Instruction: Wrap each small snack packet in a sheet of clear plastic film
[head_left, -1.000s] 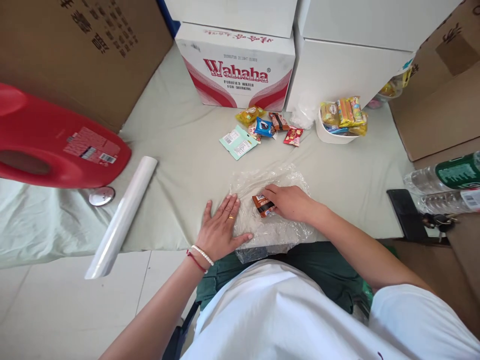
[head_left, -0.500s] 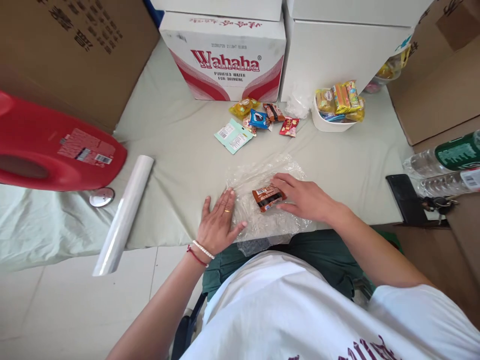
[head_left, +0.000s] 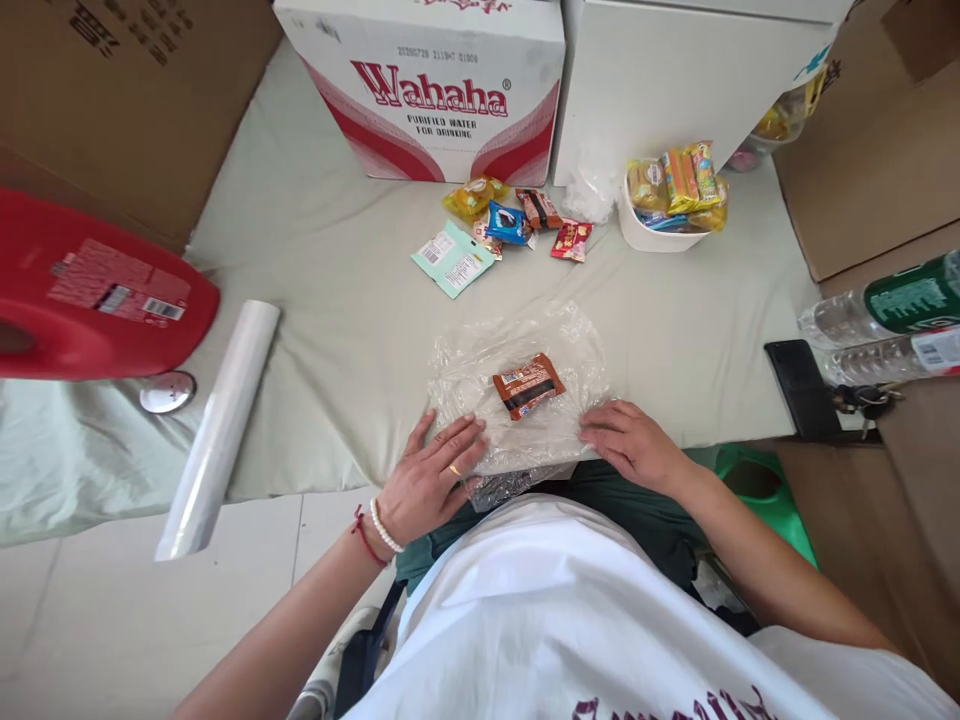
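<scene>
A brown wrapped snack packet (head_left: 529,386) lies on a crumpled sheet of clear plastic film (head_left: 480,360) at the table's near edge. The film's near end hangs over that edge towards my lap. My left hand (head_left: 435,475), with a ring and a bead bracelet, rests on the film's near left part, fingers stretched out and thumb apart. On the near right part lie the fingertips of my right hand (head_left: 634,445), loosely bent, with nothing seen between them. Neither hand touches the packet.
A film roll (head_left: 221,425) sticks out past the table edge, beside a red jug (head_left: 105,290). Farther back are several snack packets (head_left: 508,224), a white tub (head_left: 660,236) of snacks and a water carton (head_left: 442,110). A phone (head_left: 802,385), keys and bottles (head_left: 911,300) are at right.
My right hand has left the brown packet and moved down to the film's near right part. The left hand has slid nearer to the table edge. The camera view has shifted slightly.
</scene>
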